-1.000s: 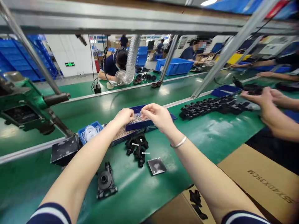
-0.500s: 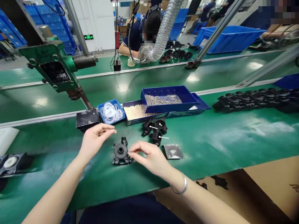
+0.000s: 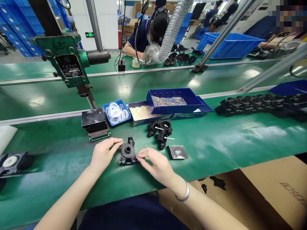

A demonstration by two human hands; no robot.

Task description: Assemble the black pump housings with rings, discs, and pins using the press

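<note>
A black plastic housing (image 3: pixel 128 151) lies flat on the green bench, a round raised port at its middle and a threaded spout pointing away from me. At its upper left corner, my left hand (image 3: pixel 105 155) has thumb and forefinger closed in a pinch. The fingertips of my right hand (image 3: pixel 154 163) are pinched together against the housing's right edge. Whatever either pinch holds is too small or hidden to make out. Behind the right hand sit several similar black housings (image 3: pixel 161 131), with thin white sticks poking out of them.
A small dark block (image 3: pixel 177 152) lies right of my hands. Behind are a tray of white rings (image 3: pixel 116 112), a bin of cream pieces (image 3: pixel 143 113) and a blue bin of metal pins (image 3: pixel 174 99). A green press (image 3: pixel 67 64) stands left. Black parts (image 3: pixel 254 105) line the right.
My left hand has come down and right, from above the bench to the housing's upper left corner. The right hand stays pinched at the housing's right edge. The view has shifted slightly.
</note>
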